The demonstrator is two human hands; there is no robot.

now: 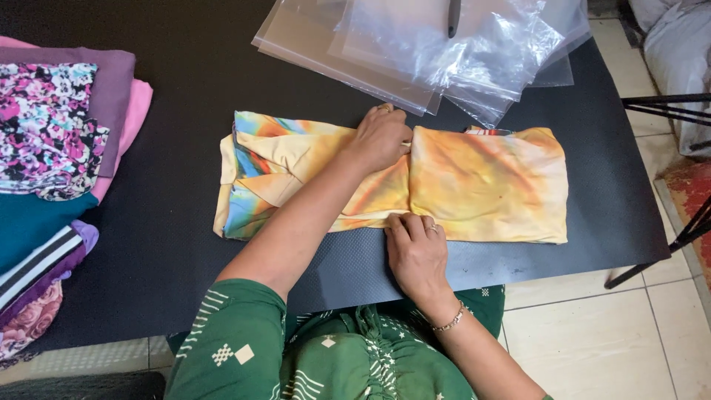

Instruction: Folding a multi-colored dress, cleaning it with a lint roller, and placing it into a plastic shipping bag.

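While both hands press on the folded yellow-orange cloth (459,185) at mid-table, the left hand (381,137) lies fingers curled on its far edge at approx 12 o'clock, and the right hand (416,252) lies flat and open on the near edge at 6. Clear plastic bags (415,44) sit at 12 on the black table (185,81), w/ a stack of folded clothes (52,148) at 9.

Bare table (185,74) lies between the folded clothes pile (52,148) and plastic bags (437,44)
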